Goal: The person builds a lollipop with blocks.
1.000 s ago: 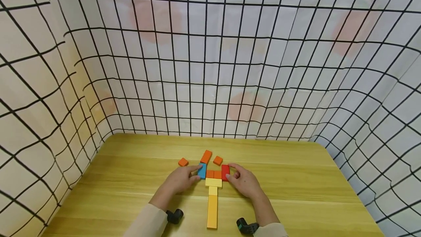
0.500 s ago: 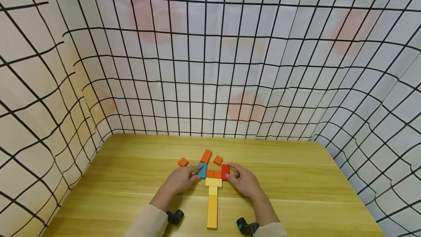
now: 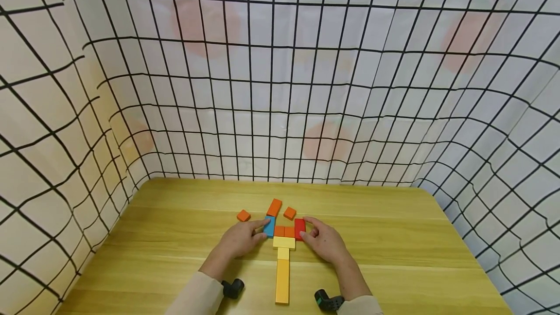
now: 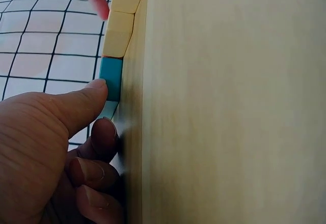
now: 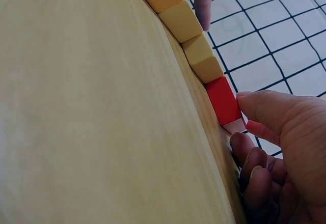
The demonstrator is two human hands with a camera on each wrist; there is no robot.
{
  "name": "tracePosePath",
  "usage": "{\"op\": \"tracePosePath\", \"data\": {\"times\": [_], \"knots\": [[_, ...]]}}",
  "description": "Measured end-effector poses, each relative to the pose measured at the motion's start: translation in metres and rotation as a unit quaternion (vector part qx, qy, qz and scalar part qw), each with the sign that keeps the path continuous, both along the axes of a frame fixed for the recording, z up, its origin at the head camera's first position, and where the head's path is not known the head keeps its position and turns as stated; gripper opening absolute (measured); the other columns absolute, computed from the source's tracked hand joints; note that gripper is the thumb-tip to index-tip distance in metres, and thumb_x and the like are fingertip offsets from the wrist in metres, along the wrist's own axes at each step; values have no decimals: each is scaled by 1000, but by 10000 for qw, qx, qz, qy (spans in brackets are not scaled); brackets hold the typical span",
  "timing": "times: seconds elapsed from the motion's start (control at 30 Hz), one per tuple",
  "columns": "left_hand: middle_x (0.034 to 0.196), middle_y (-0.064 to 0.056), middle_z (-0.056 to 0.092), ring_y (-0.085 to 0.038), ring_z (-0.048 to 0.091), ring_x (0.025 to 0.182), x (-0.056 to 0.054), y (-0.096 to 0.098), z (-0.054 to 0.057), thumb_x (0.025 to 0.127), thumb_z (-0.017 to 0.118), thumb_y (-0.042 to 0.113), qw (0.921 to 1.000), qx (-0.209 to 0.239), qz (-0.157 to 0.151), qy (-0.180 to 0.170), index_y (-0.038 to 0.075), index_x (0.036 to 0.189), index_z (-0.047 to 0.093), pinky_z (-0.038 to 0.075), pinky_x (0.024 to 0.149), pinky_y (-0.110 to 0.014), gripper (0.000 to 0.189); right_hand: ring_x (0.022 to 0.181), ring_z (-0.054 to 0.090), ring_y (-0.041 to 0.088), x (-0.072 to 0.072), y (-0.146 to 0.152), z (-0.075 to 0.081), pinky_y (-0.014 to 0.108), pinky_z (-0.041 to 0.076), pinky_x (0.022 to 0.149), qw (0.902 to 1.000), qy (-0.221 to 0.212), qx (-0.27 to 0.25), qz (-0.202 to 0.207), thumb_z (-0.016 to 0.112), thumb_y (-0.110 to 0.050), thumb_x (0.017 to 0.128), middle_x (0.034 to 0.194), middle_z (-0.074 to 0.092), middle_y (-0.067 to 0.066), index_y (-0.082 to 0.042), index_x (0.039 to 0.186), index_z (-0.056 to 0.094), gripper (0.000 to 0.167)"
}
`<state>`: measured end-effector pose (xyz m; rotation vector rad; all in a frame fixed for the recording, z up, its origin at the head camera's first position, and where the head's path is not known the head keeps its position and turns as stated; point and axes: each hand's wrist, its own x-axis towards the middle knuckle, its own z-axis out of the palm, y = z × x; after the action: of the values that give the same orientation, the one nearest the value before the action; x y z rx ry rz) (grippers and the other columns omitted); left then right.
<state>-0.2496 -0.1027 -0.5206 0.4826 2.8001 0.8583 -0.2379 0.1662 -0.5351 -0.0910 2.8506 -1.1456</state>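
My left hand (image 3: 239,238) pinches a blue block (image 3: 270,226) at its two ends between thumb and index finger. My right hand (image 3: 327,240) has its thumb and index finger on a red block (image 3: 299,229) in the same way. Both blocks lie flat, one on each side of two small orange blocks (image 3: 284,231). Against their near side lies a pale yellow block (image 3: 284,242), with a smaller yellow block and a long amber block (image 3: 282,282) in line below it. In the wrist views the thumbs touch the blue block (image 4: 111,78) and the red block (image 5: 223,102).
An orange oblong block (image 3: 274,207) lies just beyond the blue one. Two small orange blocks, one on the left (image 3: 243,215) and one on the right (image 3: 289,213), lie loose nearby. Black wire mesh (image 3: 284,111) before white patterned cloth encloses the wooden table (image 3: 385,237) at back and sides.
The blue block's far end has shifted very slightly away from me under my left hand. Otherwise both hands and the other blocks stay in place.
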Motion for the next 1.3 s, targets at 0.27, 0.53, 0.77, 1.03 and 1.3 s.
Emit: {"op": "tracePosePath", "data": {"times": [0.27, 0.53, 0.77, 1.03, 1.3], "knots": [[143, -12, 62, -26, 63, 111, 1, 0, 0, 101, 64, 38, 10000, -7, 6, 7, 33, 149, 54, 51, 94, -53, 50, 68, 50, 14, 0, 0, 0, 31, 39, 65, 10000, -21, 19, -55, 72, -34, 95, 81, 58, -5, -24, 140, 61, 48], [145, -11, 61, -37, 60, 129, 2, -1, -1, 101, 64, 38, 10000, -3, -11, 50, 32, 149, 54, 49, 101, -58, 50, 67, 50, 14, 1, 0, 1, 31, 39, 63, 10000, -29, -36, -28, 72, -34, 95, 81, 58, -4, -23, 141, 61, 48], [145, -10, 61, -37, 61, 127, 2, -1, 0, 101, 63, 38, 10000, 19, 7, 63, 33, 149, 54, 49, 101, -58, 49, 67, 50, 14, 1, 0, 0, 31, 39, 64, 10000, -42, -61, 4, 72, -34, 96, 81, 58, -4, -22, 142, 60, 49], [145, -10, 62, -39, 62, 126, 3, 0, 0, 101, 64, 37, 9999, -7, -15, 101, 32, 149, 55, 50, 98, -59, 49, 68, 50, 15, 0, 1, 1, 31, 39, 65, 10000, -15, -84, 18, 71, -35, 96, 81, 58, -4, -22, 142, 60, 49], [120, -9, 74, -25, 65, 97, 3, -1, -1, 101, 64, 39, 9998, -79, -35, 156, 34, 148, 55, 51, 81, -45, 49, 64, 49, 15, 0, 1, -3, 31, 40, 62, 9999, 100, -87, 31, 72, -34, 95, 78, 57, -4, -22, 140, 61, 48]]}}
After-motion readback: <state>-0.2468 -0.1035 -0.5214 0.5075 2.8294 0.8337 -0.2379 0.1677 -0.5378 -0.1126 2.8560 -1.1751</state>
